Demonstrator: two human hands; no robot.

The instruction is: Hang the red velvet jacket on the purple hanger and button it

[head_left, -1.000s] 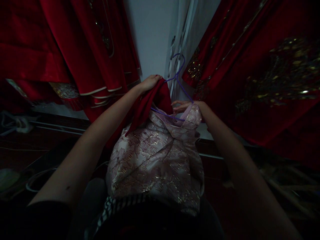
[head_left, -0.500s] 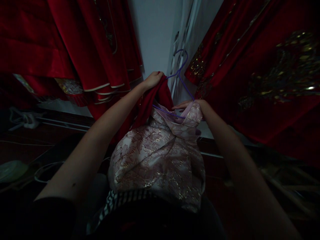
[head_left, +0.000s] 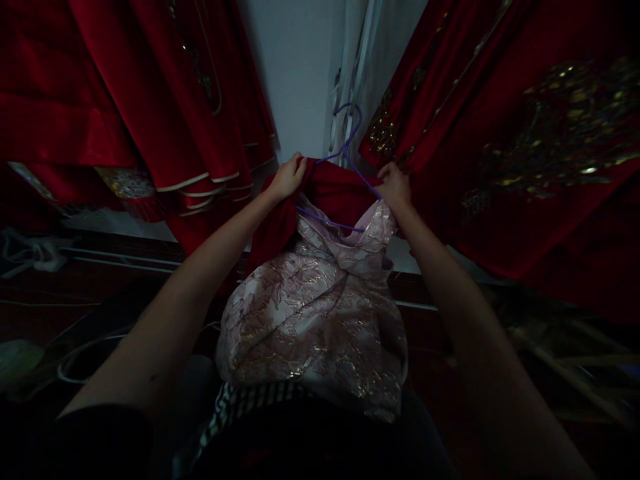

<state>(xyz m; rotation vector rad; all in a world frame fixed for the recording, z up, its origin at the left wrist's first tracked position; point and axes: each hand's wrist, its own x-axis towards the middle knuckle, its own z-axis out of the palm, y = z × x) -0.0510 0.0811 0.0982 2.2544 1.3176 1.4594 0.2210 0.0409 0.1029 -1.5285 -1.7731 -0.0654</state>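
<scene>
A pale pink brocade dress point(head_left: 320, 313) with metallic threads hangs on a purple wire hanger point(head_left: 355, 120); its lower part rests against my lap. Behind its neckline a red garment point(head_left: 335, 180) stretches from one hand to the other. My left hand point(head_left: 290, 177) is closed on the red fabric at the left shoulder of the hanger. At the other shoulder, my right hand point(head_left: 396, 187) has its fingers bent round the red garment's edge, just above the dress strap. Dim light hides the exact grip of the right fingers.
Red garments with pale trim point(head_left: 200, 180) hang at the left, and a red garment with gold sequins point(head_left: 555, 133) hangs at the right. Between them stands a pale panel point(head_left: 295, 73). White hangers point(head_left: 40, 250) lie low at the left.
My right hand has come out from the dress neckline and moved up to the red garment. That garment is now spread across behind the hanger. My left hand still holds it.
</scene>
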